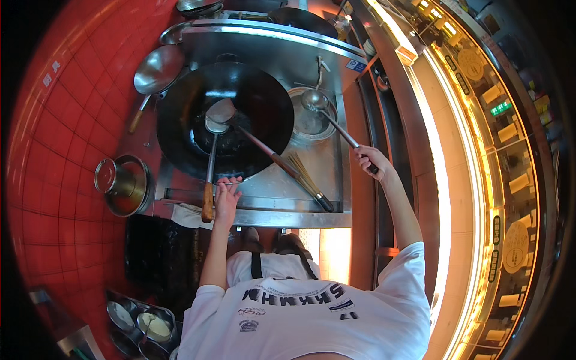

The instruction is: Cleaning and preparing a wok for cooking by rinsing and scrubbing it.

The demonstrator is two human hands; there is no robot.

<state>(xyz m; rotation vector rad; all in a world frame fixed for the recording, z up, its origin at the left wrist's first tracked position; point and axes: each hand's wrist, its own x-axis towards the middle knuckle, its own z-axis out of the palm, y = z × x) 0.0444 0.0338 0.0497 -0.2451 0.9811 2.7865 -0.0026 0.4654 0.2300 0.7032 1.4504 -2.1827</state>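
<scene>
A large black wok (263, 85) sits before me on the steel stove. My left hand (228, 202) is at its front rim, fingers hooked around the thin metal loop handle (245, 180). Two long-handled tools rest in the wok, their heads overlapping in its middle: a wooden-handled one (210, 166) leans toward my left hand, and another (258, 141) slants right over the rim. In my right hand (375, 162) is a steel ladle (316, 100) gripped by its dark handle end. The ladle's bowl is over a round basin (310, 128), below a faucet (319, 72).
A bamboo wok brush (310, 182) lies on the steel counter (274, 193). Left stand a strainer-like steel bowl with handle (157, 69) and a metal pot (130, 186) by the red tiled wall (58, 180). Seasoning containers (154, 326) are lower left; a raised steel backsplash (270, 33) stands behind the wok.
</scene>
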